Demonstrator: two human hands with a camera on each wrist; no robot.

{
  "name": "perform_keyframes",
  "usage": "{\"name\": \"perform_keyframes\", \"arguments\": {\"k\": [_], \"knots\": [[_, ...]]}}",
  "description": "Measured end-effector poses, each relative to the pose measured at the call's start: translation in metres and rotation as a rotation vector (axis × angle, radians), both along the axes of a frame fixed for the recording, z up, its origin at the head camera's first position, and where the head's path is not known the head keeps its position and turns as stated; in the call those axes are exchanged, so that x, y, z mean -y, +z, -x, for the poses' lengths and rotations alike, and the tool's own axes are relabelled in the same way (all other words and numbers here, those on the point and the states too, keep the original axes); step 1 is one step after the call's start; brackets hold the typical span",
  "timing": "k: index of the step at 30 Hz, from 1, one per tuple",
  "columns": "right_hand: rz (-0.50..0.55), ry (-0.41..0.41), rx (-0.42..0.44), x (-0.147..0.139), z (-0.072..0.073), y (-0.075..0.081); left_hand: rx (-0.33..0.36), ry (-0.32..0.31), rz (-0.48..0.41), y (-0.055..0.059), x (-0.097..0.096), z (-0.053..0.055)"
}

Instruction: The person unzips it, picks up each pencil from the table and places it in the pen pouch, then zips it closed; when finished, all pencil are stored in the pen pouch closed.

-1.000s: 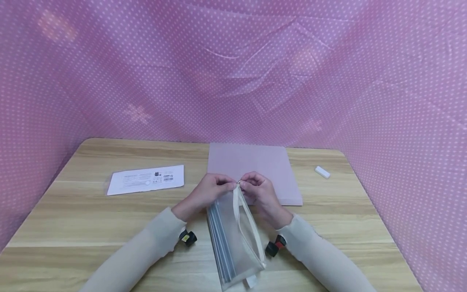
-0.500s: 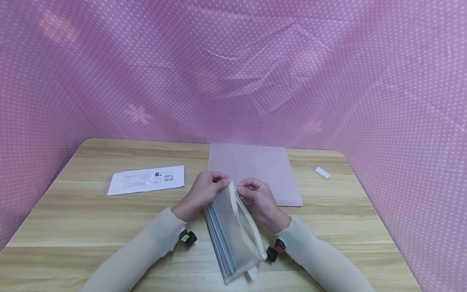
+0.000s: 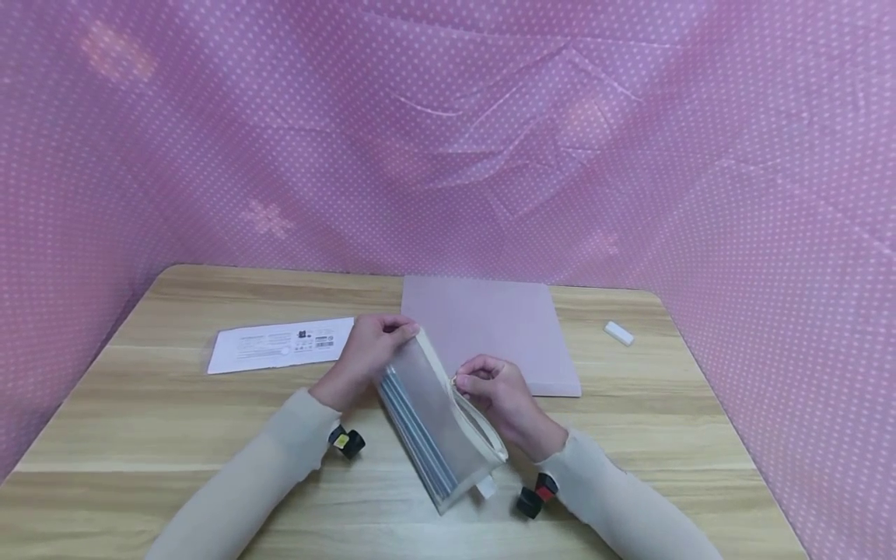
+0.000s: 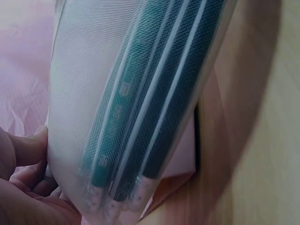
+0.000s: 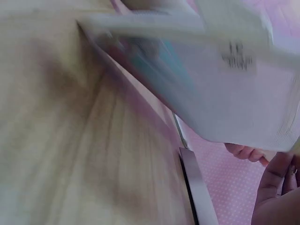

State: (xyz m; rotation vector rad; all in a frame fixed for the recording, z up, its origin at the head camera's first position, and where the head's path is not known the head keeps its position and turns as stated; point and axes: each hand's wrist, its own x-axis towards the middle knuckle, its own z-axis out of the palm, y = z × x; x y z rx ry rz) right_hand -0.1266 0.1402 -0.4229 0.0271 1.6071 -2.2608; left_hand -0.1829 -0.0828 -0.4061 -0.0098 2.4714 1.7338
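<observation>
A translucent mesh zip pencil case [image 3: 434,389] with a cream zip edge hangs slanted over the table between both hands. My left hand [image 3: 371,346] pinches its far top corner between thumb and fingers. At the zip, my right hand [image 3: 500,393] pinches the small metal zip pull [image 3: 453,380] a little way down from that corner. Below the pull the zip gapes; above it the edges meet. Inside, along the lower side, lie several slim teal pencils [image 4: 154,108] with pale, dotted ends. A white tag [image 3: 486,487] sticks out at the near end.
A flat white printed package [image 3: 280,346] lies on the table at left. Behind the hands is a pale pink flat box or pad [image 3: 483,319]. At right sits a small white block [image 3: 619,333]. A pink dotted curtain [image 3: 448,155] surrounds the table's back and sides.
My left hand has drawn the case's corner up and to the left. The right hand has moved slightly downward with the zip pull, and the zip's gap has become shorter.
</observation>
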Motion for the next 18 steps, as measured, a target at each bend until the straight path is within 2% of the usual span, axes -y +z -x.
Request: {"name": "perform_keyframes", "arguments": {"k": [7,13,18], "knots": [[-0.066,0.030,0.002,-0.011,-0.007,-0.004,0.028,0.007,0.024,-0.006,0.005,0.004],[-0.139,0.084,-0.050,-0.025,-0.016,-0.009,0.023,0.090,0.054,-0.008,0.023,0.009],[-0.132,0.123,-0.071,-0.037,-0.021,-0.013,0.076,0.131,0.072,-0.015,0.038,0.012]]}}
